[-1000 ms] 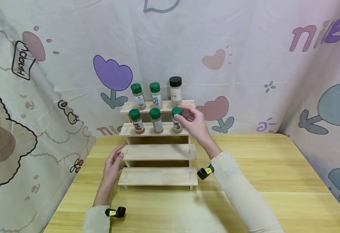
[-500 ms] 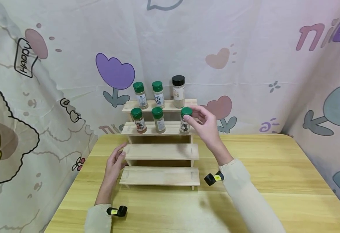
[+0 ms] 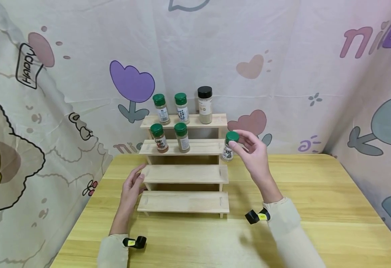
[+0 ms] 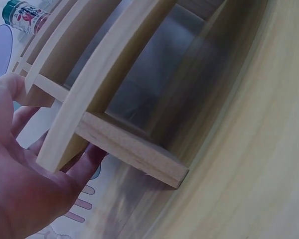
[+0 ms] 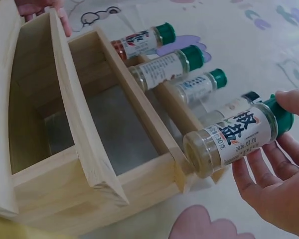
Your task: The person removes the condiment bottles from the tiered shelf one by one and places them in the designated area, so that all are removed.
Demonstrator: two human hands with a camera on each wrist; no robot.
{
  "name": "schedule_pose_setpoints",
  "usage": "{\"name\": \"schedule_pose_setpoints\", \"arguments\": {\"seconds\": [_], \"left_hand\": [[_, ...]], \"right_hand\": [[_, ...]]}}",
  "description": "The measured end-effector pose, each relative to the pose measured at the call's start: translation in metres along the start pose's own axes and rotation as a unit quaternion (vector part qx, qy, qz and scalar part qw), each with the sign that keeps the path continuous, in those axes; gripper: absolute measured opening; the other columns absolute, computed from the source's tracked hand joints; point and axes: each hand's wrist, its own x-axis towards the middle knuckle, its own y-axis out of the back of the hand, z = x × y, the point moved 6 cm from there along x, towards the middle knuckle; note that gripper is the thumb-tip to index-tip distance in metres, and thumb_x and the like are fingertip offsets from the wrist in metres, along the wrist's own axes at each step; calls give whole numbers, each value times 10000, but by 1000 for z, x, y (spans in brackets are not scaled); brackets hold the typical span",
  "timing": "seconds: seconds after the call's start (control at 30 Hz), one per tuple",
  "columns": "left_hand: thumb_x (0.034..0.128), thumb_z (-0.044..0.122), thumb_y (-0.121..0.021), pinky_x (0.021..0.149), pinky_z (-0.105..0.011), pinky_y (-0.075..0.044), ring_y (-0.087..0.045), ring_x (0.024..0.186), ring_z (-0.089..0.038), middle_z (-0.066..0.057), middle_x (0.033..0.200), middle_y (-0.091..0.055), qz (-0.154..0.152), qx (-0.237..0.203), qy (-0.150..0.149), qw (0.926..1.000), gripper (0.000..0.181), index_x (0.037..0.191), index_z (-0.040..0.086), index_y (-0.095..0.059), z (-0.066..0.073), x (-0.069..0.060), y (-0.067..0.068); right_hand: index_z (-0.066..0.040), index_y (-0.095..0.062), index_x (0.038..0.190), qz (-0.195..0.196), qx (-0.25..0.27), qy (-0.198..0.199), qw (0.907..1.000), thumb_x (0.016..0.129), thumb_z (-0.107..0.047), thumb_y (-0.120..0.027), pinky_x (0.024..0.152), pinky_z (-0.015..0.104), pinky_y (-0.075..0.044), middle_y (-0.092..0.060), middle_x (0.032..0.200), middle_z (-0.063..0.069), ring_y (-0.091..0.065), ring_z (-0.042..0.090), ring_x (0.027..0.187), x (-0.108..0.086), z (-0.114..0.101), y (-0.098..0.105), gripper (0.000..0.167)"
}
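Your right hand [image 3: 256, 158] pinches a green-capped jar [image 3: 228, 152] near its cap, thumb against fingers, holding it nearly upright just beside the right end of the second tier from the top (whether its base touches the board, I cannot tell). Your left hand [image 3: 130, 190] grips the wooden rack [image 3: 183, 174] at its left end, by the third tier. A black-capped bottle [image 3: 205, 108] stands upright on the top tier.
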Motion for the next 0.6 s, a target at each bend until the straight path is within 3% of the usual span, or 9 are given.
{"name": "schedule_pose_setpoints", "arguments": {"seconds": [0.33, 0.6], "left_hand": [[1109, 322, -475, 819, -285, -567, -610, 1076, -114, 97, 1227, -647, 32, 36, -20, 10000, 465, 1528, 120, -484, -2, -1, 0], [1107, 312, -484, 806, -282, -575, -610, 1069, -124, 80, 1195, -649, 91, -24, -15, 10000, 450, 1514, 122, -497, -3, 0, 1]], "right_hand": [[64, -635, 1285, 527, 366, -119, 9979, 928, 40, -723, 892, 229, -546, -670, 1149, 88, -653, 197, 1083, -13, 16, 29, 369], [62, -630, 1296, 597, -36, -293, 9978, 935, 16, -727, 872, 225, -537, -658, 1128, 73, -643, 184, 1070, -21, 44, 41, 377]]}}
